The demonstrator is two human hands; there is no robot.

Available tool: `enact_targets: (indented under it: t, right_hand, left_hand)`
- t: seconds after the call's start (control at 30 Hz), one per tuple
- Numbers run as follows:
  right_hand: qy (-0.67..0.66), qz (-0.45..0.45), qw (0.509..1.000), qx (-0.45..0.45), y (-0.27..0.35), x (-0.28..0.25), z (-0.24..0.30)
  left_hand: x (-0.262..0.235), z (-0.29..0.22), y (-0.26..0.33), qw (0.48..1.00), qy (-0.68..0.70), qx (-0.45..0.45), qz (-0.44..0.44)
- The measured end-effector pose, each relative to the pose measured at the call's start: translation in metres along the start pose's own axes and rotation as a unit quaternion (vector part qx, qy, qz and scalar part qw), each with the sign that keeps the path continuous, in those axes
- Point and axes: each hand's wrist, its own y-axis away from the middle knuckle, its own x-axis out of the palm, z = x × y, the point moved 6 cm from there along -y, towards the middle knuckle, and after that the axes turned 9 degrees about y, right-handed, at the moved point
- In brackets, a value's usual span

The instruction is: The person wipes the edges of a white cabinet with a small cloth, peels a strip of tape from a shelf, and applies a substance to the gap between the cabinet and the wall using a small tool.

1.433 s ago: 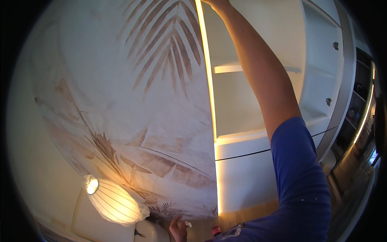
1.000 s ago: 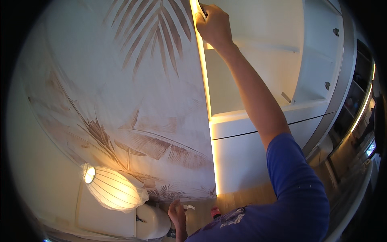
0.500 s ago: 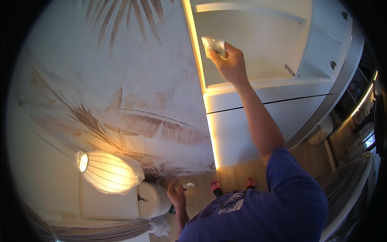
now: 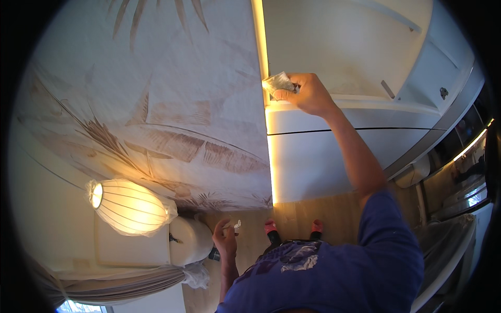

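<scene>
My right hand [image 4: 312,95] is stretched out to the lit left edge of a white cabinet [image 4: 334,119], gripping a folded, pale grey-beige cloth [image 4: 279,83]. One corner of the cloth reaches the glowing light strip [image 4: 270,156] that runs between the cabinet and the patterned wall [image 4: 172,104]; whether it touches cannot be told. Lower down, beside my body, my left hand [image 4: 224,240] has its fingers curled. From them sticks out a small white crumpled piece [image 4: 238,226], too small to name exactly.
A glowing ribbed lamp [image 4: 133,206], wrapped in clear plastic, is on the left, beside a rounded white piece of furniture [image 4: 190,241]. Gathered curtains [image 4: 125,292] hang at lower left. A plastic-covered object [image 4: 449,250] stands at right. The floor [image 4: 302,216] is wood.
My right hand has moved down along the cabinet's left edge with the cloth, close to the bottom of the open compartment. My left hand still holds the white piece. The view has shifted slightly.
</scene>
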Motion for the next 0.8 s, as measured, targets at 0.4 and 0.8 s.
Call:
enact_targets:
  t: [0.4,0.8]
  right_hand:
    - [0.017,-0.031,0.999,0.037,0.003,0.022,-0.004]
    - [0.019,-0.019,1.0,0.009,-0.008,0.019,-0.004]
  left_hand:
    - [-0.003,-0.005,-0.002,1.0,-0.025,0.002,0.005]
    - [-0.003,-0.008,-0.006,1.0,-0.021,-0.009,0.007]
